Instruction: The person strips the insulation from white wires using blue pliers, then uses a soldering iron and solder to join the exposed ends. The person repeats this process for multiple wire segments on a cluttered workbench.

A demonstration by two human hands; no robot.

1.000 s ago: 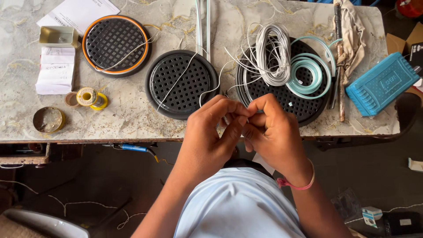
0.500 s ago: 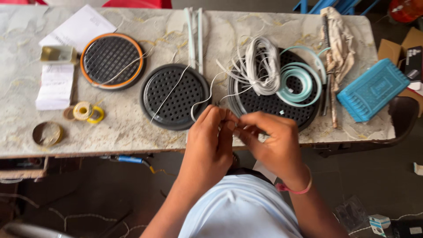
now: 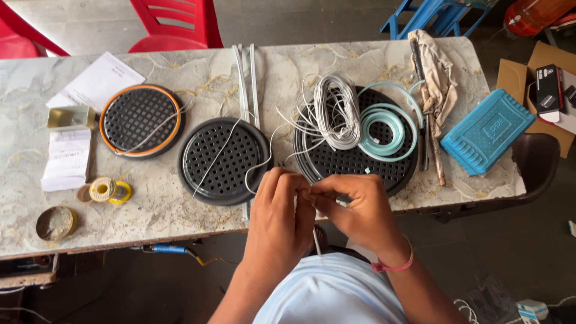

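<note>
My left hand (image 3: 281,217) and my right hand (image 3: 359,210) meet fingertip to fingertip over the table's near edge, both pinching thin white wire (image 3: 257,164). One end hangs down between the hands. The wire runs up to a white coil (image 3: 337,109) lying on a black round grille (image 3: 354,157). A pale teal coil (image 3: 384,131) rests on the same grille. A second black grille (image 3: 223,161) lies left of my hands, with a strand across it.
The marble table (image 3: 156,207) also holds an orange-rimmed grille (image 3: 141,120), papers (image 3: 95,84), a small box (image 3: 69,117), solder spool (image 3: 105,189), round tin (image 3: 55,223), blue case (image 3: 487,131), and a cloth-wrapped tool (image 3: 433,84). Red chairs (image 3: 174,24) stand beyond.
My view has tilted so the table sits lower in frame and the red chairs show. My hands stay together on the wire, fingers shifted slightly.
</note>
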